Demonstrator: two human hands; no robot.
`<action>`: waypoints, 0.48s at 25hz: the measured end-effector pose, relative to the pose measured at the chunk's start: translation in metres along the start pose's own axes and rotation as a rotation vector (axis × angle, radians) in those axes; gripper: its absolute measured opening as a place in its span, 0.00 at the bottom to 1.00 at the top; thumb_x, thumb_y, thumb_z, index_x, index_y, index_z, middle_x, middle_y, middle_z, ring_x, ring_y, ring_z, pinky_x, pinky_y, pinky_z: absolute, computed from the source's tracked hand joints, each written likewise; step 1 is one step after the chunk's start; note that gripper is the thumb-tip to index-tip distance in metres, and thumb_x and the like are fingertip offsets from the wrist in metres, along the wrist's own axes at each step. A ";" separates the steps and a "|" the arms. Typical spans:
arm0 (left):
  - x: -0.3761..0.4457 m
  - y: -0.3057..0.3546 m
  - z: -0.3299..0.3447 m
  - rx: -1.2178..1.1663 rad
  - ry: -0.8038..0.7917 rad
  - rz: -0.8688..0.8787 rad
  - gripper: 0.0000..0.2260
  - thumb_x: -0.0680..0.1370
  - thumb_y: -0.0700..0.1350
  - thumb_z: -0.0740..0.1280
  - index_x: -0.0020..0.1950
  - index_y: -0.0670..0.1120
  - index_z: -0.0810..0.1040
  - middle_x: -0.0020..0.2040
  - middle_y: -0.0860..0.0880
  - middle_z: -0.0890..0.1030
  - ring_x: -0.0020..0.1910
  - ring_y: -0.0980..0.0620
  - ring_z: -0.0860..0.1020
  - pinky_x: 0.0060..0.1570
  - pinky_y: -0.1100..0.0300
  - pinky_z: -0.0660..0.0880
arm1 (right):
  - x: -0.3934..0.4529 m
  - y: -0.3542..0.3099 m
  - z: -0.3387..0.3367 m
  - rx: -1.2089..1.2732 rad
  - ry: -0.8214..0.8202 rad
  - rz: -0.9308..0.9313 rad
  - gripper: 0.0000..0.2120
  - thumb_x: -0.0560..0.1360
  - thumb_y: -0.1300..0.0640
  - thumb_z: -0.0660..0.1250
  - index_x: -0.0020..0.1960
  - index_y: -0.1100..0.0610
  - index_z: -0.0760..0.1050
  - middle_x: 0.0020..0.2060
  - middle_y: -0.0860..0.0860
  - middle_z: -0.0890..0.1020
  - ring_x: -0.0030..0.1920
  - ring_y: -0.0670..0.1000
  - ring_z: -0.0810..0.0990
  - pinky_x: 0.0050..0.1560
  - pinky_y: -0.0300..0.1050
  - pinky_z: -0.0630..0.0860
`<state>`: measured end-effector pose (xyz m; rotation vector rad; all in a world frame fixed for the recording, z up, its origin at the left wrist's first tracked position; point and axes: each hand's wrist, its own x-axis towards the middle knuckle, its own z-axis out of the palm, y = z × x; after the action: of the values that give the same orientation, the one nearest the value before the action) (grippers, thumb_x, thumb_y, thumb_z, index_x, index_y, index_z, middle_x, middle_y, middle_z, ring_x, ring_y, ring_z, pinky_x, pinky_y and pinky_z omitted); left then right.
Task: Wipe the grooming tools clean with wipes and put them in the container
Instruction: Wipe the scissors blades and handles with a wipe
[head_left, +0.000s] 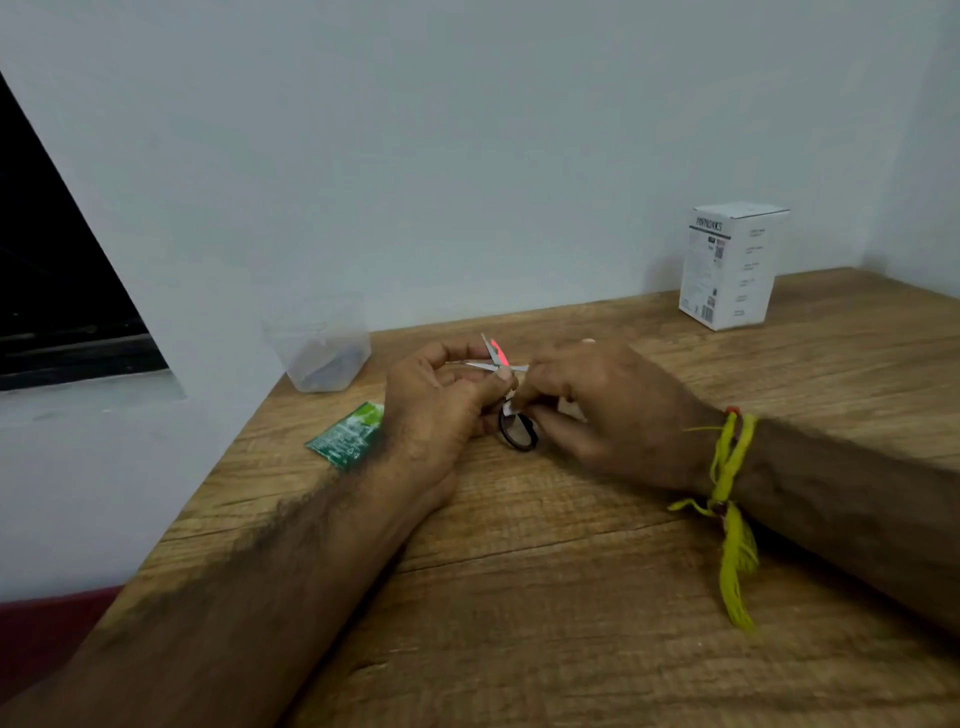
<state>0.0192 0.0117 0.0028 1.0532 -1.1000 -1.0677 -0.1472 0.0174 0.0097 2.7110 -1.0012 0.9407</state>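
Small scissors (493, 358) with black finger loops and spread silver blades sit between both hands above the wooden table (571, 597). My left hand (431, 410) grips them near the pivot, fingers curled round. My right hand (592, 405) pinches a small white wipe (511, 406) against the scissors close to the black loop (518, 430). A clear plastic container (319, 345) stands at the table's far left corner with dark tools inside. A green wipe sachet (350, 434) lies flat just left of my left wrist.
A white cardboard box (732, 265) stands upright at the back right against the wall. The table's left edge runs diagonally beside a white ledge and a dark window opening. A yellow thread band hangs from my right wrist (727, 499).
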 end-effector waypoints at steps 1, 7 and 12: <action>-0.001 0.000 0.000 -0.006 0.007 0.001 0.10 0.73 0.30 0.73 0.50 0.42 0.80 0.40 0.41 0.85 0.34 0.49 0.84 0.31 0.57 0.80 | -0.001 -0.003 -0.001 0.035 0.022 0.068 0.07 0.74 0.57 0.66 0.46 0.54 0.84 0.39 0.47 0.82 0.40 0.48 0.79 0.42 0.48 0.76; 0.000 0.000 -0.001 0.023 0.026 0.019 0.12 0.72 0.30 0.75 0.51 0.40 0.77 0.41 0.39 0.85 0.34 0.45 0.84 0.36 0.51 0.83 | -0.002 -0.016 0.012 0.310 0.053 0.585 0.04 0.73 0.56 0.73 0.41 0.50 0.86 0.35 0.46 0.85 0.39 0.43 0.82 0.42 0.42 0.78; -0.001 -0.002 0.000 0.136 0.035 0.110 0.13 0.71 0.33 0.77 0.51 0.41 0.78 0.33 0.45 0.83 0.32 0.47 0.84 0.36 0.50 0.84 | 0.002 -0.021 0.009 0.502 0.014 0.779 0.05 0.74 0.58 0.73 0.40 0.55 0.86 0.33 0.48 0.85 0.33 0.43 0.78 0.33 0.36 0.73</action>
<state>0.0187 0.0122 0.0009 1.1011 -1.2011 -0.8943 -0.1285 0.0302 0.0062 2.6502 -2.1462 1.4780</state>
